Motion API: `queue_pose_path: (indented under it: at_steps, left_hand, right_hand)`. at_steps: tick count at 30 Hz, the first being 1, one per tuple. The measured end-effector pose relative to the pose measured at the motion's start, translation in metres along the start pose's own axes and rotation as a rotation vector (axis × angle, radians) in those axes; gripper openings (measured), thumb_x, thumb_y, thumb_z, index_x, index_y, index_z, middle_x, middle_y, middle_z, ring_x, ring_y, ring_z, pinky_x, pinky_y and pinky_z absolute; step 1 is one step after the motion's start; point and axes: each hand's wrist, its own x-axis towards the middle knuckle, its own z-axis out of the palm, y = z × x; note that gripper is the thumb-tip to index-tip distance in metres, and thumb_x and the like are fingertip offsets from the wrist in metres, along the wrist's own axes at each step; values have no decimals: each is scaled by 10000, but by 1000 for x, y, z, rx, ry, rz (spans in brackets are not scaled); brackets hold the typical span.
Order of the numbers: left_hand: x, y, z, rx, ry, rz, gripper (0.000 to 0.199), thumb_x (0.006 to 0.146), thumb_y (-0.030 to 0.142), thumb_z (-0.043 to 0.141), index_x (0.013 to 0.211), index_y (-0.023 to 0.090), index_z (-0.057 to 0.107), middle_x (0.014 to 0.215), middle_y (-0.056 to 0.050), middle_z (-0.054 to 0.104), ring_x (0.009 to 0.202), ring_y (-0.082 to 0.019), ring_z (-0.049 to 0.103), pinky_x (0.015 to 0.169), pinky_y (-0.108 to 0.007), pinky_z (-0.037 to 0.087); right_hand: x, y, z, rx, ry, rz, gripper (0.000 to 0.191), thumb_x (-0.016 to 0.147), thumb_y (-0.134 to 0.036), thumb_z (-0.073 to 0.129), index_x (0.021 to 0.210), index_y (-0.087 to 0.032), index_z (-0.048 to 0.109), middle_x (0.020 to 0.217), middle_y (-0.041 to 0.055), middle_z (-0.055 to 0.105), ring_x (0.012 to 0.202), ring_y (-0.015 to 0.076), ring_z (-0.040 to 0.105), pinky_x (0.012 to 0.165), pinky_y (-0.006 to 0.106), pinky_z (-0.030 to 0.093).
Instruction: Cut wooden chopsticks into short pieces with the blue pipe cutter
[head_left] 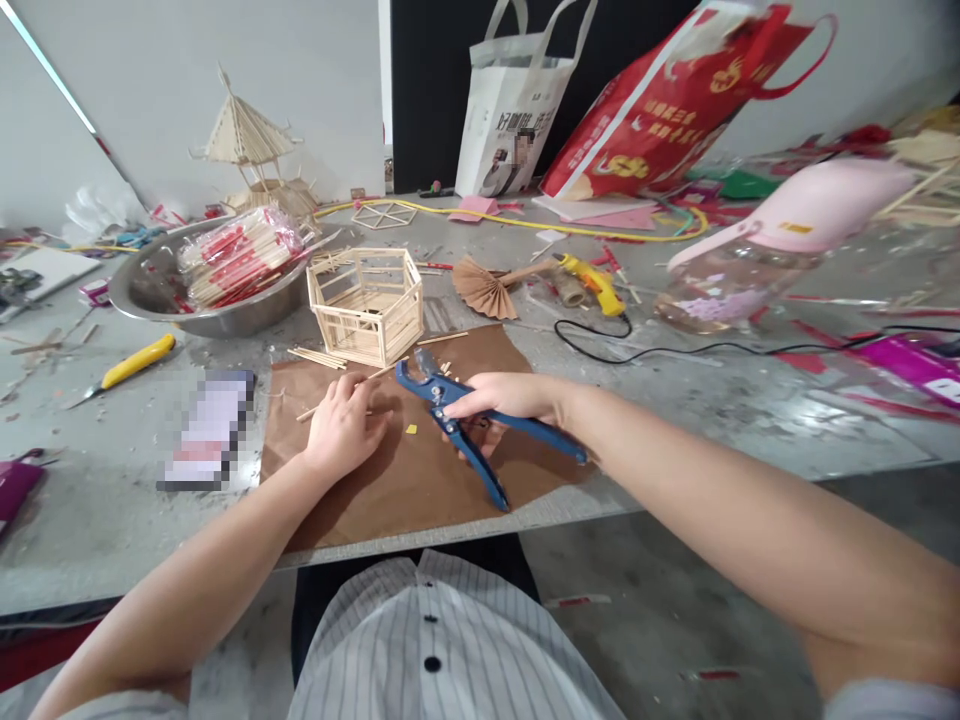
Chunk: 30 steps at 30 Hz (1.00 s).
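Grey tabletop (pixel 97 540), strewn with scraps, carries a brown sheet (pixel 337 520) at its front edge. At the sheet's back edge stands a hexagonal stick frame (pixel 365 305), beyond both hands and nearer the left. Over the sheet, the right hand (pixel 510 396) is wrapped around a blue cutter (pixel 436 392) with splayed handles, its head just right of the left hand (pixel 341 425). That hand's fingers bend over thin sticks (pixel 306 413); whether they pinch one, I cannot tell.

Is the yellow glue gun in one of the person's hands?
No, it lies on the table, apart from both hands; the right hand grips a blue cutter.
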Motion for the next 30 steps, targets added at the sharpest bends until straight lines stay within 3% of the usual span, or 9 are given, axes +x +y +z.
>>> queue_pose_path:
  at_steps: [4, 8, 11, 15, 23, 27, 30]
  left_hand:
    - [-1, 1, -6, 108, -172, -64, 272, 744, 291, 408, 986, 198, 489, 962, -58, 478, 905, -184, 474, 748, -296, 408]
    - [1, -1, -10, 170, -231, -50, 185, 774, 254, 351, 824, 193, 518, 855, -46, 504, 823, -175, 500, 665, -272, 399]
    - [2, -4, -9, 163, -250, -21, 206, 800, 240, 308, 768, 197, 507, 815, -33, 518, 760, -168, 513, 598, -262, 383]
    - [3, -8, -7, 140, -270, -3, 207, 810, 218, 299, 747, 192, 495, 804, -26, 526, 728, -154, 516, 593, -251, 373]
    - [-1, -2, -10, 161, -324, -72, 201, 815, 208, 297, 817, 182, 496, 833, -44, 524, 720, -138, 516, 601, -237, 370]
    - [-1, 1, -14, 207, -365, -98, 206, 818, 212, 296, 841, 181, 498, 838, -46, 525, 739, -143, 524, 604, -240, 375]
    - [1, 1, -17, 230, -398, -74, 164, 794, 189, 336, 822, 172, 497, 829, -46, 527, 719, -147, 527, 602, -248, 381]
  right_hand:
    - [-25, -2, -16, -111, 112, -115, 332, 743, -380, 487, 925, -114, 567, 835, 68, 626, 666, 123, 578, 632, 235, 448]
    - [-33, 5, -35, -428, 470, -99, 398, 747, -481, 432, 909, -140, 555, 817, 71, 615, 719, 165, 566, 652, 269, 431]
    - [-21, 16, -47, -729, 760, -5, 467, 740, -546, 383, 933, -154, 547, 872, 110, 598, 817, 230, 551, 700, 322, 405]
    - [10, 32, -55, -904, 1008, 136, 606, 743, -589, 313, 1057, -97, 475, 1009, 193, 526, 922, 292, 507, 743, 386, 372]
    - [57, 59, -56, -988, 1109, 159, 682, 767, -585, 233, 1127, -23, 377, 1096, 263, 425, 1020, 335, 414, 779, 440, 317]
    - [64, 67, -56, -1030, 1134, 127, 653, 788, -546, 214, 1190, -45, 333, 1179, 242, 383, 1095, 341, 324, 824, 508, 248]
    - [60, 62, -51, -1102, 1168, -2, 586, 792, -495, 270, 1201, -83, 352, 1257, 197, 327, 1148, 332, 251, 872, 538, 175]
